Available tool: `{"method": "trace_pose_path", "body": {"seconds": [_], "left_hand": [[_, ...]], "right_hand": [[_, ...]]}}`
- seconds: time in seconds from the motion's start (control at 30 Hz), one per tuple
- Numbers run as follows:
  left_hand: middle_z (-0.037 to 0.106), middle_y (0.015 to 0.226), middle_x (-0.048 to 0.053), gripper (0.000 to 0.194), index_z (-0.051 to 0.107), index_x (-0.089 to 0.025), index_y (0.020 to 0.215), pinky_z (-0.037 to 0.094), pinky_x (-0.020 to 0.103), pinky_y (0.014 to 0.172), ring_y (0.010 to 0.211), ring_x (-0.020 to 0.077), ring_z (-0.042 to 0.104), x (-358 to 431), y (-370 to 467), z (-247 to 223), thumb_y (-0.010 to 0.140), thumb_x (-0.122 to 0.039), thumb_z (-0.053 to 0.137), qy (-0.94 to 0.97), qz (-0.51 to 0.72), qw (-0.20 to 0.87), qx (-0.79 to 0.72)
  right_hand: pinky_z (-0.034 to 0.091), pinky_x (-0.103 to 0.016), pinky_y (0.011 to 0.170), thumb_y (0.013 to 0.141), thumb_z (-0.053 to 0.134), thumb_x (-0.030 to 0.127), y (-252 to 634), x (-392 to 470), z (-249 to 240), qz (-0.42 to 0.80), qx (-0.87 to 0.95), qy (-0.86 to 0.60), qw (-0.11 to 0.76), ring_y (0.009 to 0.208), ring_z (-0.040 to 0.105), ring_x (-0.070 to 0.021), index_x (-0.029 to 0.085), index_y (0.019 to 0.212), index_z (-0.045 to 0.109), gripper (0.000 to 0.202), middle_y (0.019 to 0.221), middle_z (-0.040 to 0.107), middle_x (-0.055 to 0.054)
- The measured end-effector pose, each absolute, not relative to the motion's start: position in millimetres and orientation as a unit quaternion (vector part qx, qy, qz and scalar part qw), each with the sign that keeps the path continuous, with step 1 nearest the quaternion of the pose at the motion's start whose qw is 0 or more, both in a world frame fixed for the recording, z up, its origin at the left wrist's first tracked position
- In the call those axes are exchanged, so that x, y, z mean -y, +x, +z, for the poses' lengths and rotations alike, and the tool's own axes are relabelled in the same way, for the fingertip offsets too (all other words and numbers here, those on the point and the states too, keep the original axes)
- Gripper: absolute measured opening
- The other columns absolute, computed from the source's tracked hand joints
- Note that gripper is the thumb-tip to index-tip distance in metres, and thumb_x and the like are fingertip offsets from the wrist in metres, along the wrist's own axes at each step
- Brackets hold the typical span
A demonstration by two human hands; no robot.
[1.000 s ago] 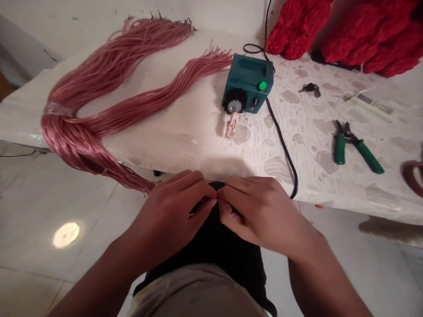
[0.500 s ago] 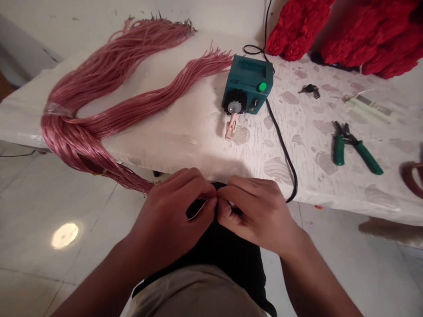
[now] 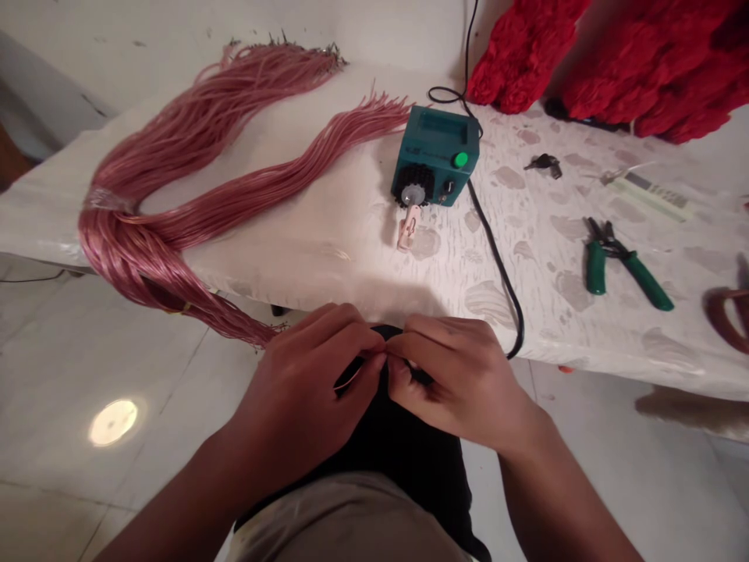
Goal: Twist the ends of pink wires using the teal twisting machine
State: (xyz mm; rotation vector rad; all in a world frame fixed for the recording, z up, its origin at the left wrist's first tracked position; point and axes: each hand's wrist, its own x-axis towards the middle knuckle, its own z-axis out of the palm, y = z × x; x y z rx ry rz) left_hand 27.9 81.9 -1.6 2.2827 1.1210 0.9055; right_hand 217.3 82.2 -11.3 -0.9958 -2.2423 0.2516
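Both of my hands meet over my lap at the table's front edge, fingertips almost touching. My left hand point(image 3: 319, 375) pinches thumb against forefinger, and a thin pale wire point(image 3: 349, 381) crosses the gap behind its fingertips. My right hand point(image 3: 450, 371) is pinched at the same spot; whatever sits between its fingers is hidden. A large bundle of pink wires point(image 3: 228, 207) lies to the left, one tail hanging off the edge beside my left hand. Beyond my hands stands a teal machine point(image 3: 436, 160) with a green button, a black toothed wheel and a pink clip on its shaft.
Green-handled pliers point(image 3: 626, 265) lie at the right of the covered table point(image 3: 363, 265). A small dark key-like item point(image 3: 545, 165) and a pale flat device point(image 3: 649, 191) are behind them. A black cable point(image 3: 497, 257) runs over the front edge. Red artificial flowers point(image 3: 649, 70) stand against the wall.
The view has shifted slightly, so the table items sit a little lower in the picture. My hands keep the same pinched pose, with barely any movement.
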Motion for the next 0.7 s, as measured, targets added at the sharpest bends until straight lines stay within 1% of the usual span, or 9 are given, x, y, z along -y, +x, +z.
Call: {"method": "trace_pose_path", "body": {"seconds": [0.13,0.33,0.5,0.6,0.7], "left_hand": [[0.062,0.081,0.002,0.017,0.067,-0.016,0.084,0.047,0.032,0.068,0.076,0.0162,0.057,-83.2,28.0,0.9,0.09,-0.006,0.054,0.834,0.315,0.205,-0.405],[0.062,0.081,0.002,0.017,0.068,-0.016,0.085,0.047,0.033,0.069,0.075,0.0166,0.058,-84.6,25.6,2.3,0.092,-0.009,0.054,0.842,0.297,0.196,-0.404],[0.063,0.079,0.002,0.017,0.068,-0.018,0.085,0.048,0.033,0.069,0.075,0.0173,0.059,-86.5,26.1,1.8,0.091,-0.009,0.056,0.845,0.306,0.166,-0.407],[0.062,0.079,0.002,0.017,0.068,-0.016,0.083,0.048,0.033,0.07,0.076,0.0172,0.059,-87.4,27.2,2.6,0.09,-0.006,0.056,0.847,0.309,0.152,-0.405],[0.061,0.078,0.002,0.018,0.067,-0.014,0.08,0.048,0.032,0.07,0.075,0.0169,0.057,-87.7,27.9,4.2,0.09,-0.004,0.056,0.847,0.311,0.145,-0.406]], "right_hand": [[0.028,-0.03,0.051,0.082,0.05,0.008,215.3,-83.2,-14.7,0.078,0.855,-0.383,0.341,0.056,0.034,-0.0115,0.017,0.063,0.06,0.023,0.063,0.042,0.003],[0.027,-0.029,0.051,0.084,0.048,0.008,212.8,-82.9,-17.7,0.079,0.849,-0.381,0.358,0.055,0.033,-0.0111,0.017,0.061,0.056,0.026,0.062,0.041,0.003],[0.03,-0.029,0.052,0.086,0.049,0.009,212.5,-84.2,-20.3,0.057,0.846,-0.385,0.365,0.055,0.038,-0.0115,0.017,0.065,0.061,0.026,0.063,0.046,0.002],[0.033,-0.029,0.052,0.088,0.049,0.009,212.3,-85.8,-22.4,0.043,0.851,-0.377,0.362,0.056,0.042,-0.0121,0.016,0.068,0.064,0.025,0.064,0.049,0.002],[0.034,-0.029,0.054,0.093,0.048,0.012,212.0,-86.8,-24.5,0.025,0.858,-0.368,0.358,0.057,0.042,-0.0127,0.017,0.069,0.064,0.028,0.064,0.049,0.001]]}}
